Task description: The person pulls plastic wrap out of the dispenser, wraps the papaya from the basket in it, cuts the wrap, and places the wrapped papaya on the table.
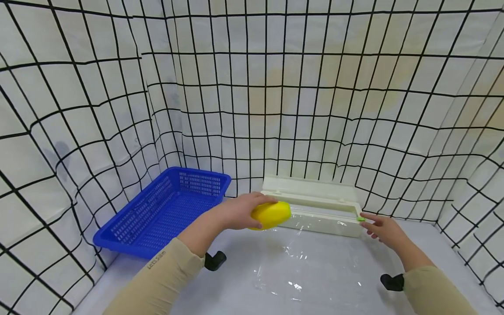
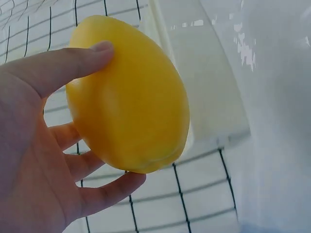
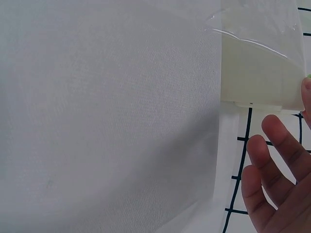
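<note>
My left hand (image 1: 238, 212) grips a smooth yellow oval object (image 1: 271, 215), which hangs in front of a long white box (image 1: 323, 223). In the left wrist view the thumb of the left hand (image 2: 43, 131) lies over the yellow object (image 2: 136, 97), its other fingers behind and below. The box's lid (image 1: 311, 188) stands raised at the back. At the box's right end, thumb and forefinger of my right hand (image 1: 383, 229) pinch a small green piece (image 1: 360, 218). Clear shiny film (image 1: 299, 258) spreads over the table in front of the box. The right wrist view shows the other right-hand fingers (image 3: 277, 165) spread apart.
A blue perforated basket (image 1: 157, 214) stands at the left, beside my left forearm. Black wire grid panels (image 1: 299, 87) with white sheeting behind them rise around the back and sides of the white table (image 1: 236, 280).
</note>
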